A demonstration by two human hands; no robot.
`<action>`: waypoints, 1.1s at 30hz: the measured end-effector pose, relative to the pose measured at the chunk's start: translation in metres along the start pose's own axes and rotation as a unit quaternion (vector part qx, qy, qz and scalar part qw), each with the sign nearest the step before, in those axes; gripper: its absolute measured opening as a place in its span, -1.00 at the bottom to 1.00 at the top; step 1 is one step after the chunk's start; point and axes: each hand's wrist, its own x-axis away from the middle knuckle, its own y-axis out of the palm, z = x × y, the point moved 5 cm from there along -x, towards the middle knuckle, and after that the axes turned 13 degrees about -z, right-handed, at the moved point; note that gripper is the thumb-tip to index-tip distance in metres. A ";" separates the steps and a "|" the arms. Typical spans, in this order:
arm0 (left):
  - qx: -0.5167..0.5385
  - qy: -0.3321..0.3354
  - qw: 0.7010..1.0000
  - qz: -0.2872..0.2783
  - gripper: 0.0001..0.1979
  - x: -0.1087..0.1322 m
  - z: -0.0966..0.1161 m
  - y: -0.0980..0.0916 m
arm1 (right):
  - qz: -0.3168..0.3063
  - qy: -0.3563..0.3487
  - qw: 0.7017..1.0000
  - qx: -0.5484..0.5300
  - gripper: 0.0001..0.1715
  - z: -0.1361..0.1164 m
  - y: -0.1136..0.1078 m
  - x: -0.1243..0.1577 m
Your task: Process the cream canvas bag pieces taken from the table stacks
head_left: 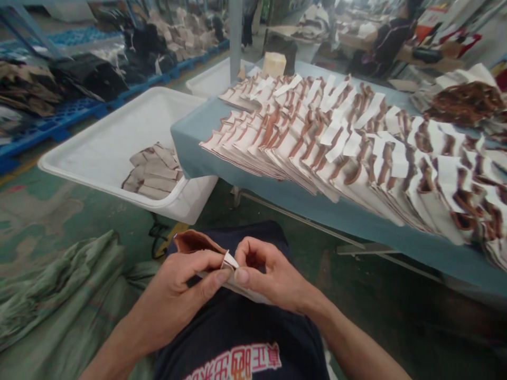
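With the folded piece (198,241) over the lap (245,322), the left hand (180,287), its grip pinching it beside the pale edge (229,260), should be firm, and the right hand (275,274), pinching at that edge, light enough to avoid creasing it.

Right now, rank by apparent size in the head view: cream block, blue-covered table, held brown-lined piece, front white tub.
1. Blue-covered table
2. Front white tub
3. Held brown-lined piece
4. Cream block
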 end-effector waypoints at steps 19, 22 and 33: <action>0.058 -0.023 0.997 0.051 -0.84 -0.010 -0.006 0.021 | 0.084 -0.007 0.979 0.186 -0.69 -0.013 0.000 0.019; 0.077 -0.050 0.995 0.047 -0.80 -0.015 -0.008 0.021 | 0.109 -0.016 0.974 0.199 -0.66 -0.013 -0.001 0.020; 0.010 -0.084 0.988 0.126 -0.57 -0.015 -0.033 0.029 | 0.191 0.009 0.941 0.280 -0.66 0.000 0.005 0.015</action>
